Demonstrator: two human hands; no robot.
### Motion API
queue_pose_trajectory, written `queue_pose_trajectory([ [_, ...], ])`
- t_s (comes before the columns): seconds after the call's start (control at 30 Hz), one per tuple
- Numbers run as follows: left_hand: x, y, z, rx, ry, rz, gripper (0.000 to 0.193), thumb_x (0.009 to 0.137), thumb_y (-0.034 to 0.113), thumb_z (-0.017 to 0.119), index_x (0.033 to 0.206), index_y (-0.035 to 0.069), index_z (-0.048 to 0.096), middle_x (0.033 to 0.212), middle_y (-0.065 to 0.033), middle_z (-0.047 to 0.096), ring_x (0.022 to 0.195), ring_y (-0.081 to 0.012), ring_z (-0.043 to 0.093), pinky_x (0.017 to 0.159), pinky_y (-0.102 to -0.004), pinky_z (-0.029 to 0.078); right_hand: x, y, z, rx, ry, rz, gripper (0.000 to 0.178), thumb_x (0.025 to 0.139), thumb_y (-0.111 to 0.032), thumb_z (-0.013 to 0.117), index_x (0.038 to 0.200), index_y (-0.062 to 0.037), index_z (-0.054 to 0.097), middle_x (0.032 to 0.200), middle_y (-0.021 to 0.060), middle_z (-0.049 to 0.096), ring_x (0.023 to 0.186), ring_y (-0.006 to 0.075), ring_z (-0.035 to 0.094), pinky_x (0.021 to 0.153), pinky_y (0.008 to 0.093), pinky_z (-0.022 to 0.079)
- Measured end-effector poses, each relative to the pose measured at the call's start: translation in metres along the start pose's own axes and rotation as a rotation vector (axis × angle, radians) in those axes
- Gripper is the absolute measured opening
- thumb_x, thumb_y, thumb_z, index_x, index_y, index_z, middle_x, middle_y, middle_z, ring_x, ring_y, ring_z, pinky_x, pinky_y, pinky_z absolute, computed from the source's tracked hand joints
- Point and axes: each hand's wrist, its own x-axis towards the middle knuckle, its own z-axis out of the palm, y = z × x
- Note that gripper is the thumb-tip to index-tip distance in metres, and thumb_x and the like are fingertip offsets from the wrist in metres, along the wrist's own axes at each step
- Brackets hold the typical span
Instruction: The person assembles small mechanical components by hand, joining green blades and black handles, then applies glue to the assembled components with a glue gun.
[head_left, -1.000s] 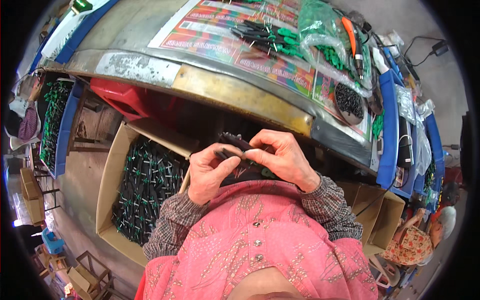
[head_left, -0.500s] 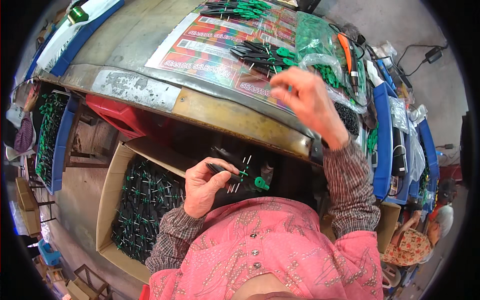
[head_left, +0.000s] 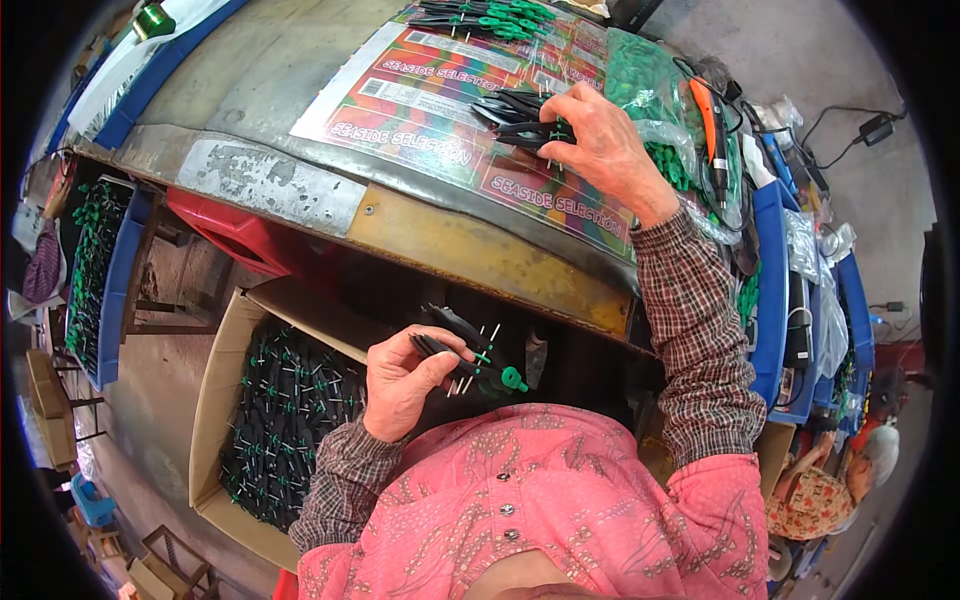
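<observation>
Below the front edge of the bench [head_left: 270, 90], the left hand [head_left: 400, 380] has thumb and fingers pinched closed on a few black-and-green pieces [head_left: 484, 358], their green ends pointing away from the palm. On top of the bench, the right hand [head_left: 610, 140] is half curled about the near bundle [head_left: 512, 108]; whether it grips or only touches is hard to tell. Two bundles are countable on the bench, including one far bundle [head_left: 485, 17], plus one orange-and-black tool [head_left: 712, 130] toward its right end. One filled carton [head_left: 213, 400] stands below the bench.
</observation>
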Motion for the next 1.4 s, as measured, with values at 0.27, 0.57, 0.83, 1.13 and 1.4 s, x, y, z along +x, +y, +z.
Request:
queue_pose_trajectory([
  [0.27, 0.001, 0.012, 0.004, 0.033, 0.031, 0.071, 0.017, 0.086, 0.012, 0.068, 0.096, -0.001, 0.062, 0.086, -0.0102, 0.069, 0.062, -0.0050, 0.051, 0.056, -0.0191, 0.042, -0.019, -0.033, -0.031, 0.080, -0.006, 0.024, 0.022, 0.078, -0.017, 0.069, 0.090, 0.0003, 0.062, 0.079, 0.0146, 0.058, 0.080, 0.0345, 0.059, 0.071, 0.0418, 0.046],
  [0.57, -0.004, 0.016, 0.019, -0.033, -0.030, 0.084, 0.015, 0.090, 0.003, 0.064, 0.104, -0.002, 0.063, 0.091, -0.0059, 0.068, 0.073, -0.0057, 0.059, 0.063, -0.0195, 0.049, -0.101, -0.125, -0.034, 0.768, -0.276, 0.116, 0.023, 0.079, -0.008, 0.071, 0.097, 0.0017, 0.060, 0.076, 0.0142, 0.059, 0.067, 0.0234, 0.059, 0.062, 0.0334, 0.047],
  [0.83, -0.019, 0.003, 0.026, -0.016, -0.104, 0.054, 0.016, 0.086, 0.004, 0.070, 0.101, -0.001, 0.066, 0.085, -0.0006, 0.065, 0.070, -0.0042, 0.056, 0.061, -0.0193, 0.046, -0.140, -0.139, -0.012, 0.896, -0.255, 0.238, 0.020, 0.081, -0.009, 0.071, 0.093, 0.0014, 0.059, 0.074, 0.0120, 0.058, 0.064, 0.0210, 0.056, 0.059, 0.0338, 0.044],
  [1.13, -0.026, 0.002, 0.036, 0.008, -0.103, 0.037, 0.009, 0.085, -0.002, 0.066, 0.093, -0.001, 0.067, 0.081, 0.0007, 0.063, 0.067, -0.0034, 0.053, 0.059, -0.0196, 0.043, -0.157, -0.136, -0.011, 1.095, -0.271, 0.307, 0.014, 0.082, -0.007, 0.070, 0.089, 0.0024, 0.063, 0.076, 0.0044, 0.056, 0.067, 0.0117, 0.054, 0.059, 0.0276, 0.043],
  [1.4, -0.028, -0.006, 0.036, -0.012, -0.067, 0.061, 0.010, 0.084, -0.003, 0.066, 0.093, 0.000, 0.067, 0.082, -0.0002, 0.064, 0.068, -0.0044, 0.054, 0.061, -0.0203, 0.045, -0.166, -0.138, -0.001, 1.157, -0.156, 0.425, 0.013, 0.083, -0.008, 0.069, 0.089, 0.0027, 0.065, 0.077, 0.0005, 0.057, 0.068, 0.0049, 0.051, 0.058, 0.0225, 0.042],
])
